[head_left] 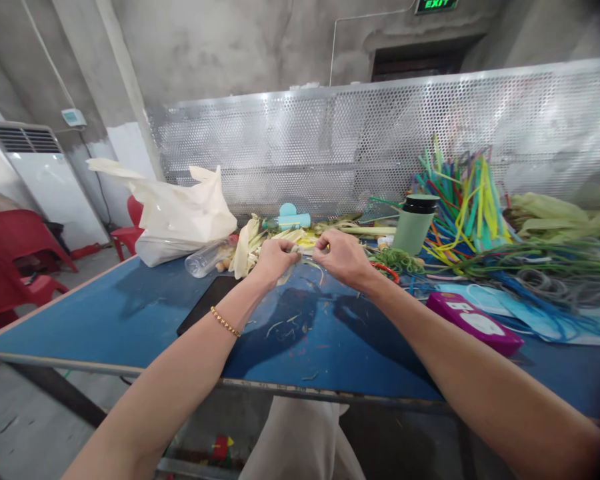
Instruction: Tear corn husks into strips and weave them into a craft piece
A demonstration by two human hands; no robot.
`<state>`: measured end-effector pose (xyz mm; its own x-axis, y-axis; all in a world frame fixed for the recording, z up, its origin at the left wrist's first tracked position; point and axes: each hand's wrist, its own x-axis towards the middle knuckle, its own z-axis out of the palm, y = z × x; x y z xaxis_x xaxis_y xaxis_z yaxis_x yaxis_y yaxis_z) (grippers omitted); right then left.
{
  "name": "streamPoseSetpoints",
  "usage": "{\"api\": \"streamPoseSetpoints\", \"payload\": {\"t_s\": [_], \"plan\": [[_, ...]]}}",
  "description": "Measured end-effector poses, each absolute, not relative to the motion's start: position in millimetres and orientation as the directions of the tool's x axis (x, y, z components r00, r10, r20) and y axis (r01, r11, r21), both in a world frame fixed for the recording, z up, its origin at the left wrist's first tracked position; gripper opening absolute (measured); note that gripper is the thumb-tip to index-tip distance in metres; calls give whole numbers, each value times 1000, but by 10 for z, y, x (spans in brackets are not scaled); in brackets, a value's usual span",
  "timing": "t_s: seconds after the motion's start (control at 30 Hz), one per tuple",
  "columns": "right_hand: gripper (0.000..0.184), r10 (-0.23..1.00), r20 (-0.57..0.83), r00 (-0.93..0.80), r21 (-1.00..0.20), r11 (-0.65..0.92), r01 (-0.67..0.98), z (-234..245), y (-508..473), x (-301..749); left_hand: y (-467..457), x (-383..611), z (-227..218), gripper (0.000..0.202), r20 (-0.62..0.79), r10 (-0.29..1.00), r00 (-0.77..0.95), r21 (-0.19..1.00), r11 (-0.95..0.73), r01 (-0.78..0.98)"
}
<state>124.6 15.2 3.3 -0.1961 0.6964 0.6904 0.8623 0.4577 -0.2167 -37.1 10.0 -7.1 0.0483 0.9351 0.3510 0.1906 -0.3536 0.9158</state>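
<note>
Over the middle of the table, my left hand [276,260] and my right hand [345,259] face each other with their fingertips pinched, a small gap apart. A thin pale strip [305,251], which looks like corn husk, runs between the fingertips. Its ends are hidden in the fingers. Below my left hand hangs another bit of pale husk. Just left of that hand lies a bundle of pale corn husk [247,248]. Green stringy plant strands [395,260] are beside my right hand. Scraps [285,325] of fibre are scattered on the blue tabletop [145,340].
A white plastic bag [185,213] and a clear bottle [203,261] stand left, near a dark flat object [207,305]. To the right are a green tumbler [415,227], colourful strips [473,200], a purple box [473,323] and blue masks [525,310]. A perforated metal panel [290,147] borders the back.
</note>
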Motion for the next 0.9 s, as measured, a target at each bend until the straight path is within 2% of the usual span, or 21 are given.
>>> {"api": "streamPoseSetpoints", "payload": {"t_s": [0.27, 0.47, 0.77, 0.9], "plan": [[7, 690, 702, -175, -232, 454, 861, 42, 103, 1202, 105, -359, -88, 2, 365, 930, 35, 909, -364, 205], [9, 690, 692, -214, -267, 520, 812, 9, 106, 1170, 116, -360, -111, 4, 382, 923, 53, 894, -383, 233], [11, 740, 633, -227, -403, 565, 719, -29, 133, 1166, 140, -334, -140, 14, 321, 940, 120, 938, -333, 100], [11, 754, 624, -205, -457, 565, 687, -10, 99, 1150, 144, -326, -140, 31, 297, 947, 122, 954, -299, 3]]}}
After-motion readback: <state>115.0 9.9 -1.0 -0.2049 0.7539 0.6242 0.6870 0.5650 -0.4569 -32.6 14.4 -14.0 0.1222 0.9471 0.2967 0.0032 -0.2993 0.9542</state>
